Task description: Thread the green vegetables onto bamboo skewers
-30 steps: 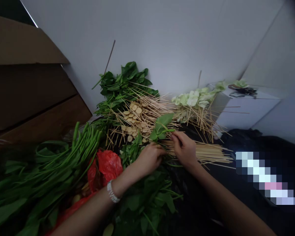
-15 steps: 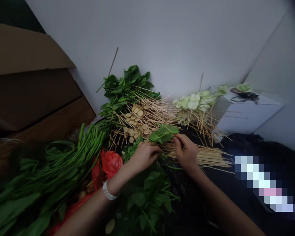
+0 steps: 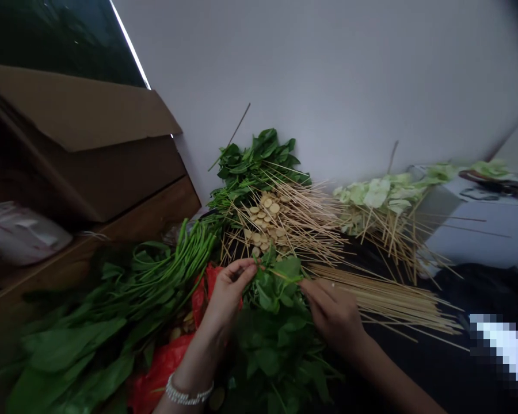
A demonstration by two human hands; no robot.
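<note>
My left hand [image 3: 225, 296], wearing a beaded bracelet, has thumb and forefinger pinched on the end of a leafy green [image 3: 288, 268]. Opposite it, my right hand [image 3: 336, 313] is closed around a thin skewer whose far part runs against the leaf; its grip end is hidden in the fingers. Below both hands lies a heap of loose leafy greens [image 3: 276, 345]. Behind them, skewers threaded with pale round slices [image 3: 265, 210] are piled up. A bundle of bare bamboo skewers [image 3: 397, 299] lies just right of my right hand.
Long-stemmed greens [image 3: 112, 310] spread at the left beside a red plastic bag [image 3: 166, 362]. Skewered greens [image 3: 259, 155] and skewered cabbage leaves [image 3: 377, 192] rest against the wall. A cardboard box [image 3: 125, 167] stands at the left, a white box [image 3: 461, 230] at the right.
The view has swung left, so things sit further right. My left hand has turned and now pinches the leafy green's left end; the leaf has come lower over the loose heap.
</note>
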